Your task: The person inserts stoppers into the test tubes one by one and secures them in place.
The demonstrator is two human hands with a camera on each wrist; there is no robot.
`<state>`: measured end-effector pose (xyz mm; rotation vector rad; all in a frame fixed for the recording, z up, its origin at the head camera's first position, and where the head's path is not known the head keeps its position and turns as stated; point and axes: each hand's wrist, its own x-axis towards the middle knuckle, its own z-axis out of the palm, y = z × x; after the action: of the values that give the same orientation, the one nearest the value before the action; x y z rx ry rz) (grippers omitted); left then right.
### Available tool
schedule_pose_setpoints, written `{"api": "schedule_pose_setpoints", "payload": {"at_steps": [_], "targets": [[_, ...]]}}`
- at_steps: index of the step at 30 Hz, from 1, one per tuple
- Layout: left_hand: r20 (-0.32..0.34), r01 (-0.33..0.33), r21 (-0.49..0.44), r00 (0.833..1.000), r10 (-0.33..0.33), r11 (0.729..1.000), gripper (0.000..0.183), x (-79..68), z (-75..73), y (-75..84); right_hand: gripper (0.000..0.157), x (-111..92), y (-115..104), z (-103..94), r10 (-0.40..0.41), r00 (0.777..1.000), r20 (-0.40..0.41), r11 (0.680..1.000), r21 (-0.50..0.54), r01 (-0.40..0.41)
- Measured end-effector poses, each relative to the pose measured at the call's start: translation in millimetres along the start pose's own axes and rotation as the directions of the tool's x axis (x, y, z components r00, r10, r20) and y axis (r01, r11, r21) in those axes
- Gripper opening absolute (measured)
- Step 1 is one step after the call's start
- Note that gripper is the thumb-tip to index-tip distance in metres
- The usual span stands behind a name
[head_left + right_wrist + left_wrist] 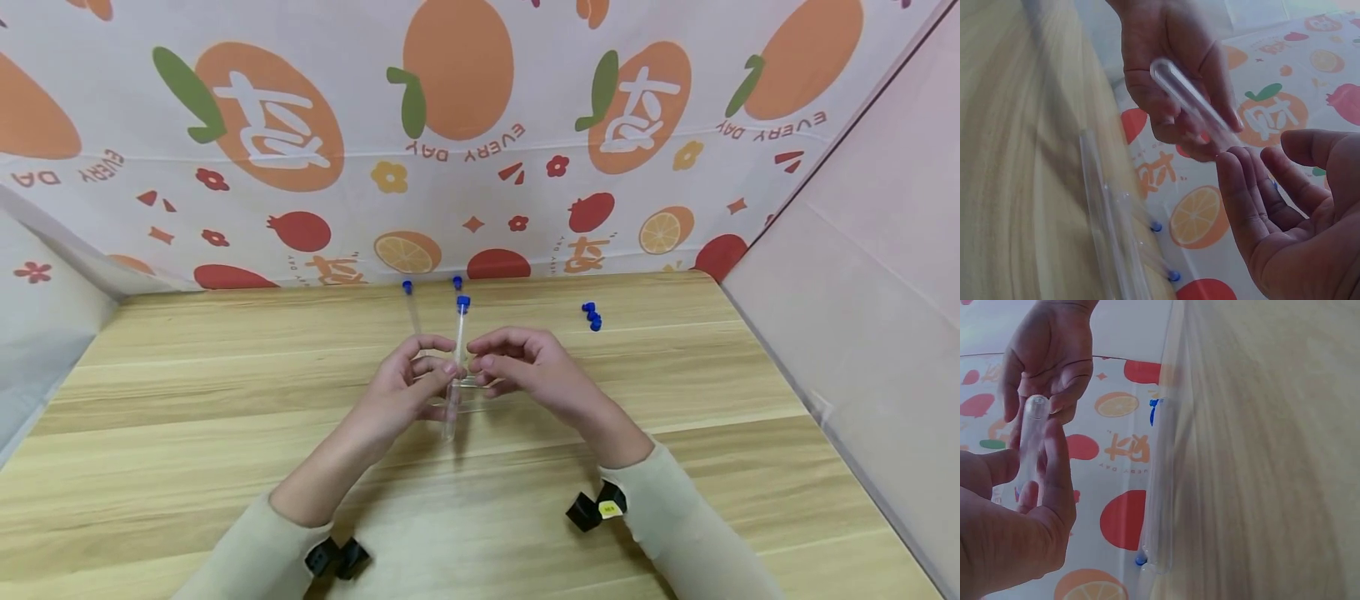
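A clear test tube (459, 333) with a blue stopper (463, 303) stands nearly upright over the table, its rounded closed end down. My left hand (393, 392) pinches it around the middle between thumb and fingers. Just to its right, my right hand (536, 362) holds nothing, its fingers loosely bent towards the tube. In the right wrist view, the tube (1188, 97) slants out of the left hand (1172, 37), near the fingertips of the relaxed right hand (1297, 244). Beneath the hands, more clear tubes (476, 407) lie crosswise on the table, partly hidden.
Two more tubes with blue stoppers (407, 287) lie towards the back of the wooden table (225, 400), by the fruit-print cloth (450, 200). A small cluster of loose blue stoppers (592, 317) sits at the back right.
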<state>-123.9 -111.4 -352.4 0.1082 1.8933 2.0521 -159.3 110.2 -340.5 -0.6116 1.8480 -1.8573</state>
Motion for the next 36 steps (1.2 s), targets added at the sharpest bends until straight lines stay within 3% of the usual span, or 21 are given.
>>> {"api": "schedule_pose_setpoints", "payload": {"at_steps": [4,16,26,36], "targets": [[0.006,-0.005,-0.004,1.0,0.005,1.0,0.04,0.9,0.1,-2.1,0.031,1,4,0.4,0.006,1.0,0.031,1.0,-0.005,-0.006],[0.037,-0.022,-0.027,0.999,0.023,0.999,0.048,3.3,-2.0,-3.8,0.037,4,10,-3.8,0.047,0.999,-0.007,0.999,-0.011,-0.047],[0.019,-0.011,-0.055,1.0,0.012,0.998,0.047,1.7,-0.4,-2.4,0.04,7,19,-2.7,0.094,0.995,-0.021,0.996,-0.008,-0.094],[0.033,0.005,-0.067,0.999,-0.003,0.998,0.051,17.0,1.6,6.1,0.039,16,18,-12.3,0.151,0.986,-0.069,0.987,0.073,-0.146]]}}
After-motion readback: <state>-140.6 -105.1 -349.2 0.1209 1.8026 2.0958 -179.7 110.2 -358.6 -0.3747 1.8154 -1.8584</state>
